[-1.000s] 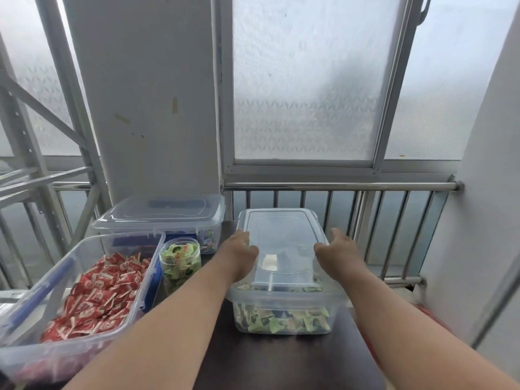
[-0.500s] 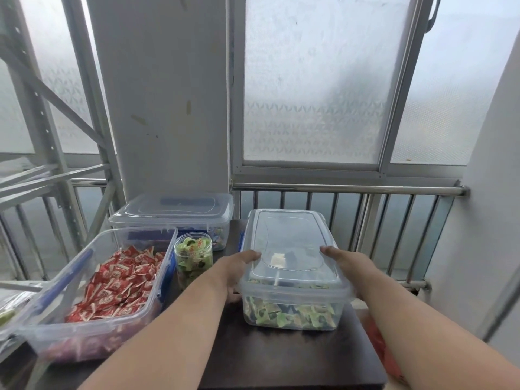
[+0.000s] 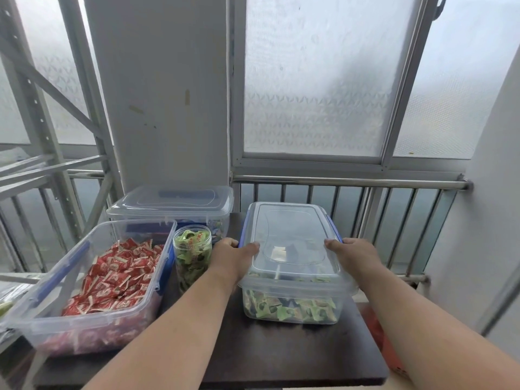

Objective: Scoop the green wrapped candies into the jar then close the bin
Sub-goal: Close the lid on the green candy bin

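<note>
A clear plastic bin (image 3: 292, 311) with green wrapped candies (image 3: 289, 306) in its bottom stands on the dark table (image 3: 281, 356). Its clear lid (image 3: 289, 240) lies flat on top, blue latches at the long sides. My left hand (image 3: 233, 257) grips the bin's left side, thumb on the lid's edge, fingers over the blue latch. My right hand (image 3: 351, 256) grips the right side the same way. A small clear jar (image 3: 192, 258), open at the top and full of green candies, stands just left of my left hand.
An open bin of red wrapped candies (image 3: 92, 280) fills the table's left side. Behind it stands a closed clear bin (image 3: 171, 206) against a white pillar. A metal railing (image 3: 349, 182) and frosted windows run behind; a metal rack (image 3: 36, 164) is at the left.
My hands slid from the top of the lid outward to the bin's two long sides, thumbs now on the lid's edges. The view shifted slightly; the bin stayed in place.
</note>
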`<act>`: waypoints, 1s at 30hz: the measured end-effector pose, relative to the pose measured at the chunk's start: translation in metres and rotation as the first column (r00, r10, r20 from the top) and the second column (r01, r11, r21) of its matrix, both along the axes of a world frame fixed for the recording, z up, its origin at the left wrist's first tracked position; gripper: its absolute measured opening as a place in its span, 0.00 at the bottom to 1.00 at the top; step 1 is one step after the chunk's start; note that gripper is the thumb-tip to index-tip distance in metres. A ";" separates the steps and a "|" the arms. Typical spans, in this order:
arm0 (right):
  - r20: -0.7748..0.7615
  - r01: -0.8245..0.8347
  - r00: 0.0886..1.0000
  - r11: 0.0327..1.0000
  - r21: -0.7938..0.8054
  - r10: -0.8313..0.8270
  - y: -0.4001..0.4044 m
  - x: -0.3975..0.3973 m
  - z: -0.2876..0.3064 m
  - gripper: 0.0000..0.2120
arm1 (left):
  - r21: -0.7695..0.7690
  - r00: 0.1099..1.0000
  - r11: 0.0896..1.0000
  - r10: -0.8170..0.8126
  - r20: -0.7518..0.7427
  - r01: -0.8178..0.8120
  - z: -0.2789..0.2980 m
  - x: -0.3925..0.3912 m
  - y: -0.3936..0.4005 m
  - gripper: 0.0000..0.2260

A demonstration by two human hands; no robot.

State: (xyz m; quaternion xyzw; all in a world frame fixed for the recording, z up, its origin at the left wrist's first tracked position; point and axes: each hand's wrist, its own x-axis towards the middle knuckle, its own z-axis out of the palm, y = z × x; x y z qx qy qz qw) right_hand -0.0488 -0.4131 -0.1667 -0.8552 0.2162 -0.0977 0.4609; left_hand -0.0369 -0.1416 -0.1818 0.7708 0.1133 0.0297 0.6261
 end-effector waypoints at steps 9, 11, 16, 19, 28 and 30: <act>0.039 -0.030 0.999 0.997 0.069 0.027 0.000 -0.001 -0.001 0.13 | 0.026 0.999 0.999 0.027 0.033 -0.028 -0.001 -0.002 0.000 0.23; 0.043 -0.028 0.999 0.997 0.076 0.024 0.000 -0.002 -0.001 0.14 | 0.009 0.999 1.000 0.027 0.031 -0.027 -0.003 -0.001 0.000 0.20; 0.094 -0.045 0.995 0.995 0.095 0.036 -0.004 -0.001 -0.007 0.12 | 0.027 0.998 1.000 0.011 0.062 -0.013 -0.008 0.002 0.003 0.16; 0.102 -0.041 0.994 0.998 0.055 0.035 -0.006 0.006 -0.009 0.12 | 0.185 0.997 0.983 -0.002 0.079 -0.013 -0.005 0.002 0.002 0.19; 0.170 -0.186 0.951 0.919 -0.347 0.257 0.015 -0.009 0.023 0.27 | 0.893 0.887 0.388 -0.461 -0.028 0.230 0.058 -0.023 -0.003 0.27; 0.019 -0.354 0.909 0.796 -0.491 0.416 0.024 -0.025 0.015 0.32 | 0.901 0.852 0.264 -0.491 -0.182 0.344 0.066 -0.030 0.004 0.36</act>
